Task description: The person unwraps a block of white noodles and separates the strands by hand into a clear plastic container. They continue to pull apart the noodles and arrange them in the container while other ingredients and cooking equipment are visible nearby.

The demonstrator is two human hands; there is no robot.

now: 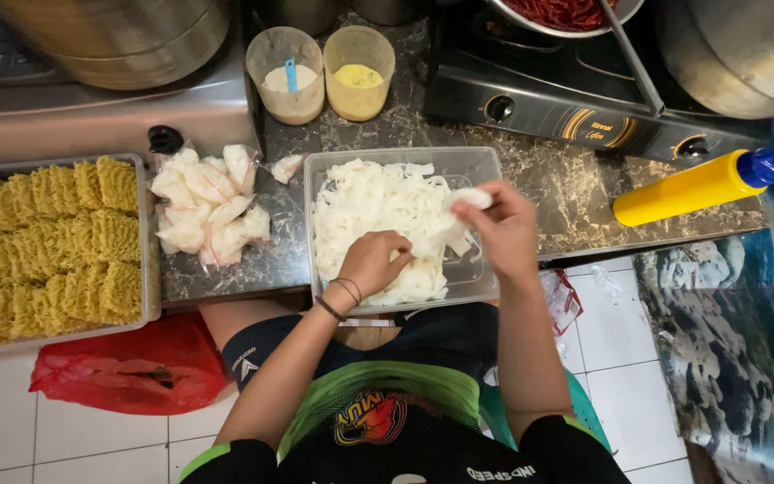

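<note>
A clear plastic tub (481,166) on the marble counter holds a heap of flat white rice noodles (365,202). My left hand (371,261) rests in the heap near the tub's front, fingers curled into the noodles. Above the tub's right side, my right hand (501,226) pinches a small bunch of noodles, and strands trail from it down to the heap.
Small tied bags of white noodles (203,208) lie left of the tub, and a tray of yellow noodle blocks (47,246) sits further left. Behind are two plastic cups (324,73) and a gas stove (575,112). A yellow squeeze bottle (700,186) lies right. A red bag (127,367) is on the floor.
</note>
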